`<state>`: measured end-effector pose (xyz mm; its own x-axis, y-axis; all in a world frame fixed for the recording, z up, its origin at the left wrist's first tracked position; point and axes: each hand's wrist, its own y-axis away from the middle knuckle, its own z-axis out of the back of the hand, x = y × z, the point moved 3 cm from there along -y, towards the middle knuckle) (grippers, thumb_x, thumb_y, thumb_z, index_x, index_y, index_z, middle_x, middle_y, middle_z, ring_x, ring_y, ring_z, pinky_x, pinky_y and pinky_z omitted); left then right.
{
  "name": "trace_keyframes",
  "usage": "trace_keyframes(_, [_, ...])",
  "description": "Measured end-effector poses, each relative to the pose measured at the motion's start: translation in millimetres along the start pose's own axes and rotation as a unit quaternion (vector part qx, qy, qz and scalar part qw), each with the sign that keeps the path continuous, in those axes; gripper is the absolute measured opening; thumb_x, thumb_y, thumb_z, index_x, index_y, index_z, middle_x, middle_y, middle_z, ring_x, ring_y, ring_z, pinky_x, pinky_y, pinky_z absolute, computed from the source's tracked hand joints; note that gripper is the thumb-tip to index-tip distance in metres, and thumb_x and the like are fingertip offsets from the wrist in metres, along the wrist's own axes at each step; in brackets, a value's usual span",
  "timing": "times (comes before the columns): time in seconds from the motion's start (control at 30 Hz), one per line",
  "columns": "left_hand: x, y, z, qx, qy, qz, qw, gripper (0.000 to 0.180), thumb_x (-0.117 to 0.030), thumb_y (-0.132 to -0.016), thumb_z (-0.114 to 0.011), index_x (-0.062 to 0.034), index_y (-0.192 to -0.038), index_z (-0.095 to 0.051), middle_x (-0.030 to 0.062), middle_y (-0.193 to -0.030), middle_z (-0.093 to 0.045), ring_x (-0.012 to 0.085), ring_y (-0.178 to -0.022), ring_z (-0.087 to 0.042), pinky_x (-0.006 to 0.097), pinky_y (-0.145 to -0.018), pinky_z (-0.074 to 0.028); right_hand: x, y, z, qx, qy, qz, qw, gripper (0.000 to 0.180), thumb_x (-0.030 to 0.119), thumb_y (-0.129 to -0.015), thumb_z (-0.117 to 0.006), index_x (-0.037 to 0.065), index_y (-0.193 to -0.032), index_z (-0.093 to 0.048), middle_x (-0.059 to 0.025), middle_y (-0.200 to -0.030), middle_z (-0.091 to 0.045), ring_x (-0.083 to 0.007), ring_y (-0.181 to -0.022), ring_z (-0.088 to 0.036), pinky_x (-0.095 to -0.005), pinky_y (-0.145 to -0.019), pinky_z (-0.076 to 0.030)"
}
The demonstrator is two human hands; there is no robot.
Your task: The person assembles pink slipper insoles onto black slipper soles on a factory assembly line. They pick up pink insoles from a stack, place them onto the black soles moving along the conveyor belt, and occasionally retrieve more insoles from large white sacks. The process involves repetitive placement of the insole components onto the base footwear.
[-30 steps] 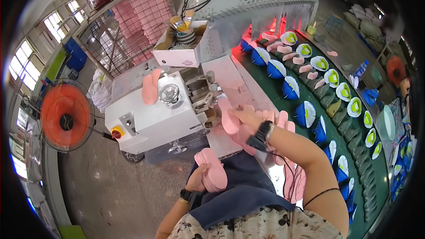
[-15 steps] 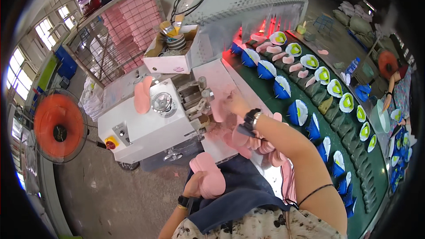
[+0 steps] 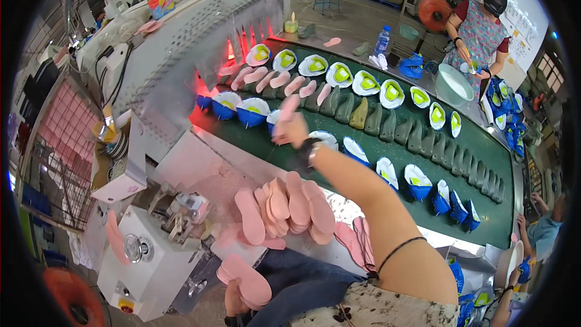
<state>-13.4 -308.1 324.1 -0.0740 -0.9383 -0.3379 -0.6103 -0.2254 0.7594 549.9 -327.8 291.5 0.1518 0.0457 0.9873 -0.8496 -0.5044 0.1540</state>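
My right hand (image 3: 293, 130) is over the near side of the green conveyor belt (image 3: 242, 136), fingers closed on a single pink insole (image 3: 288, 108) that points up and away. Beneath it, a blue-and-white shoe upper (image 3: 273, 118) is partly hidden. Low in the view, my left hand (image 3: 233, 298) grips a small stack of pink insoles (image 3: 249, 280) beside the white machine (image 3: 151, 260). Between my hands, loose piles of pink insoles (image 3: 279, 206) lie on the pink-dusted work surface (image 3: 209, 166).
Rows of blue-and-white uppers (image 3: 419, 180) and dark foot-shaped lasts (image 3: 387, 124) line the belt. A red-lit housing (image 3: 242, 24) covers its far left end. Across the belt, a person in a patterned apron (image 3: 472, 36) works near a pale green basin (image 3: 454, 83). An orange fan (image 3: 72, 297) stands at lower left.
The view has turned right, toward the belt. My right hand has moved from the machine's rollers out over the belt, carrying an insole. My left hand still holds its stack.
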Motion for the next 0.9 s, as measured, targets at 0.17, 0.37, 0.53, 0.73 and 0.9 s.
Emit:
trace_keyframes(0.17, [2.8,-2.0,-12.3,-0.050,-0.033,-0.073,0.995,0.045,-0.027,-0.083,-0.053,0.0001,-0.119,-0.050,0.0156,-0.109,-0.062,0.0339,-0.100,-0.062,0.048,-0.089,-0.050,-19.5,-26.0,189.0,-0.258,0.254,-0.104,0.926,0.020,0.007,-0.077,-0.062,-0.001,-0.094,-0.055,-0.0147,-0.080,-0.064,-0.0237,-0.064,-0.067,-0.0354,-0.056,-0.055])
trace_keyframes(0.37, [-0.4,6.1,-36.7,-0.031,-0.011,-0.058,0.998,0.039,-0.020,-0.087,-0.051,0.0008,-0.120,-0.049,0.0145,-0.111,-0.060,0.0304,-0.103,-0.061,0.045,-0.091,-0.049,17.9,-16.6,102.1,-0.207,0.162,0.184,0.947,0.034,0.009,-0.073,-0.065,0.001,-0.106,-0.065,-0.0131,-0.093,-0.068,-0.0200,-0.086,-0.065,-0.0320,-0.078,-0.051])
trace_keyframes(0.53, [-3.4,-1.5,-51.1,-0.017,-0.049,-0.110,0.993,0.042,-0.022,-0.087,-0.057,0.0010,-0.121,-0.049,0.0142,-0.111,-0.060,0.0279,-0.103,-0.061,0.044,-0.092,-0.049,110.2,196.7,-103.7,0.311,0.238,0.202,0.898,0.019,0.024,-0.089,-0.060,0.006,-0.091,-0.061,-0.0058,-0.075,-0.061,-0.0163,-0.068,-0.060,-0.0332,-0.059,-0.049])
trace_keyframes(0.73, [-2.8,-9.0,-20.0,0.055,0.024,-0.124,0.991,0.034,-0.028,-0.097,-0.049,-0.0033,-0.120,-0.053,0.0057,-0.109,-0.061,0.0202,-0.101,-0.060,0.035,-0.089,-0.049,67.6,327.9,-155.1,0.437,0.297,0.170,0.832,0.025,0.029,-0.087,-0.064,0.009,-0.102,-0.064,-0.0079,-0.087,-0.067,-0.0221,-0.077,-0.064,-0.0344,-0.068,-0.051])
trace_keyframes(0.9, [-5.7,29.7,-38.5,0.052,0.014,-0.122,0.991,0.040,-0.032,-0.101,-0.040,-0.0025,-0.125,-0.050,0.0073,-0.113,-0.062,0.0208,-0.104,-0.060,0.036,-0.092,-0.048,49.2,351.2,-165.4,0.419,0.251,0.076,0.869,0.028,0.024,-0.082,-0.067,0.000,-0.094,-0.061,-0.0137,-0.084,-0.066,-0.0250,-0.082,-0.066,-0.0372,-0.070,-0.051])
